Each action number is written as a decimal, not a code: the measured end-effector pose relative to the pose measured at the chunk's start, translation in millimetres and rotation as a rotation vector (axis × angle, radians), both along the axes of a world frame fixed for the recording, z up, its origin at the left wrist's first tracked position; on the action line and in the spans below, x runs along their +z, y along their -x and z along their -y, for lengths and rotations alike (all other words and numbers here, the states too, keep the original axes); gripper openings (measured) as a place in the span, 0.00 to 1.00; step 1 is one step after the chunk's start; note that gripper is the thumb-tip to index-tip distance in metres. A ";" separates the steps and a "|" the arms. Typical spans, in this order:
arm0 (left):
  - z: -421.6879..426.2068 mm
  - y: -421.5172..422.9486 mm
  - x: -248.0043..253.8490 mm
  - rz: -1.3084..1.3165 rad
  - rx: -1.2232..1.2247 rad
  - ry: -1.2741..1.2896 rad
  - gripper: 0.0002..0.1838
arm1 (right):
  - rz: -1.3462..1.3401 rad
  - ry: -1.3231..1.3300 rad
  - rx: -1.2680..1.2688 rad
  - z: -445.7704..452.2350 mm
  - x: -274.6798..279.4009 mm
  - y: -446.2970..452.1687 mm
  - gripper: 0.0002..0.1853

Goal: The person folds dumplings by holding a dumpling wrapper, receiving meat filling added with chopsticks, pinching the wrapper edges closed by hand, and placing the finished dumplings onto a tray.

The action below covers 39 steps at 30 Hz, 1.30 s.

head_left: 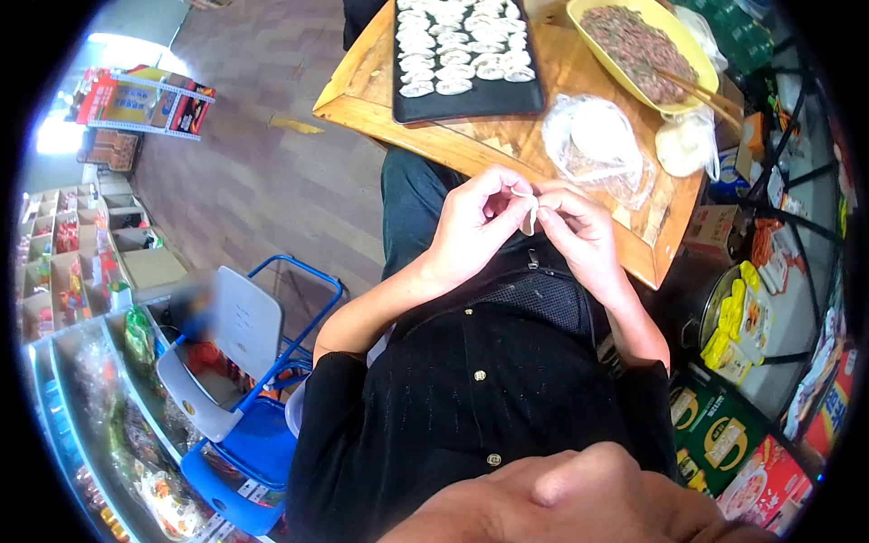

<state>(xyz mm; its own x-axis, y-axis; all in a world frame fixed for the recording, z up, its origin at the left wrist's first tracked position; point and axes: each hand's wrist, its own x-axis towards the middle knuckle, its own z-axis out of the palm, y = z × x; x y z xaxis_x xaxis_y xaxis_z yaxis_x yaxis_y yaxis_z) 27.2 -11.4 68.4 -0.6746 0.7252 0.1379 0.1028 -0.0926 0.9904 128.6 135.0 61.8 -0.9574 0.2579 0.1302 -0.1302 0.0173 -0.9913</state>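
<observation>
Both hands meet just off the wooden table's near edge, pinching one small pale dumpling [529, 217] between them. My left hand [477, 222] has its fingertips closed on one side of it, and my right hand [579, 226] closes on the other. Beyond them, a black tray [466, 107] holds rows of white dumplings [454, 56]. To its right lies a clear plastic bag [593, 145] with round white wrappers inside. A yellow bowl [579, 11] of minced filling [634, 45] stands at the back right, with chopsticks [701, 92] resting in it.
The wooden table [348, 86] has a corner close to my right forearm. Another bag with pale dough [683, 147] lies near its right edge. A blue and grey folding chair [244, 335] stands at the left, by goods shelves [72, 262]. Cartons [724, 439] and a pot [715, 308] are at the right.
</observation>
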 end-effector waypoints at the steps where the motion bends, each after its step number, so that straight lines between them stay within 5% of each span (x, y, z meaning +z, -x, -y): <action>1: -4.7 -4.7 -0.4 -0.009 -0.015 0.009 0.05 | -0.017 -0.031 -0.035 -2.5 -2.0 -5.3 0.04; 5: -21.8 -21.1 -5.3 -0.020 -0.064 0.050 0.06 | -0.066 -0.148 -0.097 -15.5 -6.0 -32.4 0.03; 8: -30.0 -31.2 -6.9 -0.065 -0.094 0.081 0.06 | -0.009 0.155 -0.087 -19.1 -9.9 -49.0 0.02; 11: -33.9 -39.8 -7.1 -0.007 -0.123 0.098 0.06 | -0.055 0.128 -0.106 -19.3 -25.8 -55.3 0.08; 12: -35.0 -41.1 -7.9 0.052 -0.134 0.098 0.06 | -0.063 -0.156 -0.161 -18.9 -21.5 -57.6 0.17; 16: -43.1 -37.4 -7.4 -0.285 -0.208 0.114 0.07 | -0.020 -0.324 -0.117 -29.2 -19.0 -58.9 0.22; 20: -61.5 -22.5 -6.9 -0.208 -0.290 0.072 0.11 | 0.055 0.147 -0.077 -46.1 -26.3 -46.3 0.21; 23: -81.3 3.2 -11.0 -0.387 -0.135 -0.002 0.17 | 0.137 0.315 -0.107 -66.7 -20.6 -34.3 0.20; 25: -95.9 21.0 -7.5 -0.389 -0.122 0.021 0.17 | 0.148 0.302 -0.114 -78.9 -8.4 -24.0 0.20; 29: -114.5 44.7 -18.9 0.121 -0.332 -0.002 0.12 | 0.139 0.249 -0.048 -99.2 -2.7 -3.5 0.17; 34: -131.5 59.6 -18.2 0.135 -0.247 -0.024 0.05 | 0.159 -0.188 -0.127 -117.0 3.7 16.4 0.10; 39: -153.9 70.2 -15.6 -0.163 -0.226 -0.030 0.05 | 0.128 -0.069 -0.204 -116.3 1.1 24.0 0.11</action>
<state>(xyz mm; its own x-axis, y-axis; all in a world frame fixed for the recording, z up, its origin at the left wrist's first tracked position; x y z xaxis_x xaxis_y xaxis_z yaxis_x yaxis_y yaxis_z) -42.9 142.5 52.8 -0.4634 0.8486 0.2553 0.2344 -0.1604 0.9588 104.6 251.3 62.9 -0.8964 0.4419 0.0349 0.0099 0.0987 -0.9951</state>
